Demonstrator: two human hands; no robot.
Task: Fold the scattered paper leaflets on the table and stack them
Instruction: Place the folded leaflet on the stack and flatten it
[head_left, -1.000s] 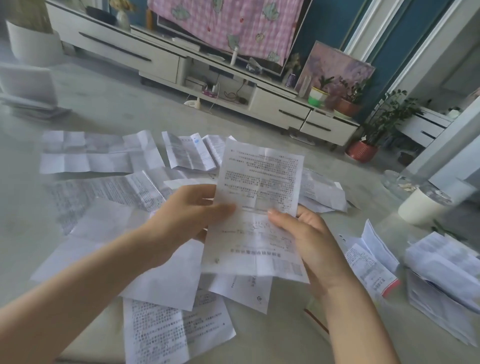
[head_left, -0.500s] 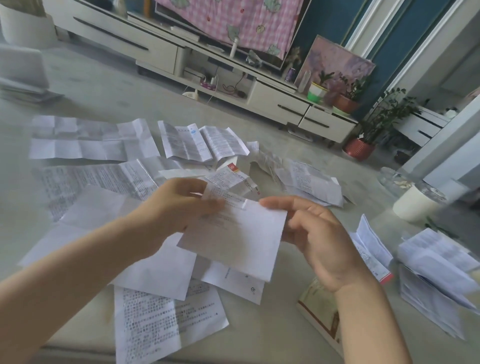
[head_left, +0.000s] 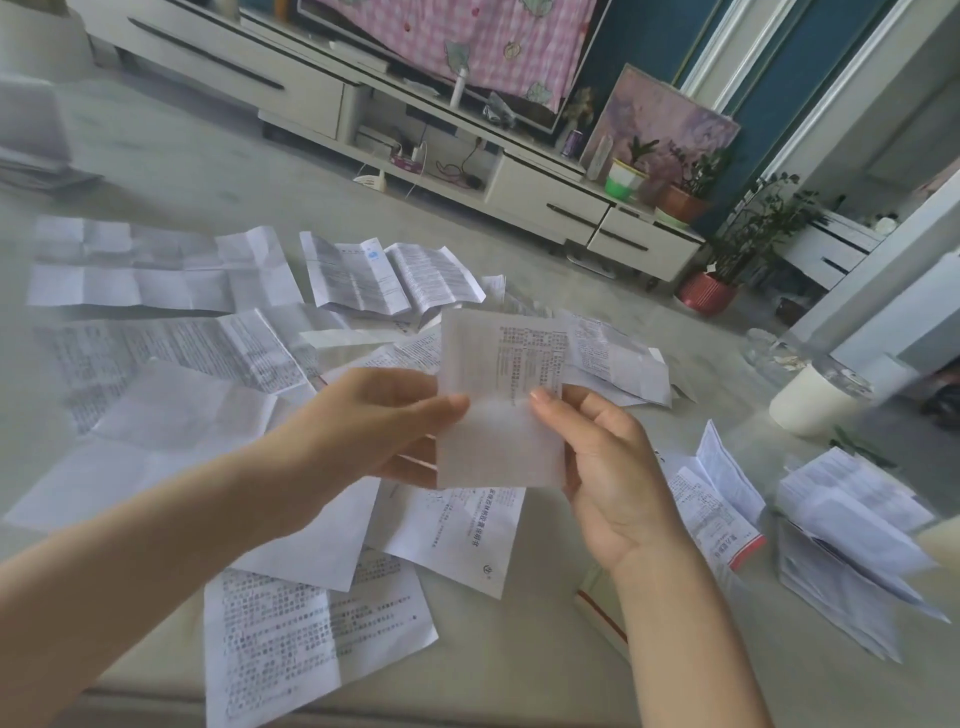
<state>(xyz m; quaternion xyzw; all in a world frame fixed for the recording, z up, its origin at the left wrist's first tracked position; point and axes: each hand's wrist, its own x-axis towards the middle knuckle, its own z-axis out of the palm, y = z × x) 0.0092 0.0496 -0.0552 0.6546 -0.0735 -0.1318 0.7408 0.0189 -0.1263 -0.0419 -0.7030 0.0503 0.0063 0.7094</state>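
I hold a small folded white leaflet (head_left: 501, 400) upright above the table, printed text on its upper half. My left hand (head_left: 374, 415) pinches its left edge between thumb and fingers. My right hand (head_left: 597, 457) pinches its right edge. Under and around my hands, several unfolded leaflets (head_left: 291, 639) lie scattered flat on the pale table (head_left: 519, 670). At the right sits a loose stack of folded leaflets (head_left: 852, 540), and one folded leaflet with a red stripe (head_left: 717, 509) lies next to my right wrist.
A white cylindrical container (head_left: 810, 400) stands at the table's right side. A red-edged booklet (head_left: 602, 608) lies partly hidden under my right forearm. Beyond the table are a low white TV cabinet (head_left: 545, 192) and potted plants (head_left: 711, 291).
The leaflet was a tall open sheet a second ago; it has been folded down twice and is now a narrower piece, raised upright between both hands.
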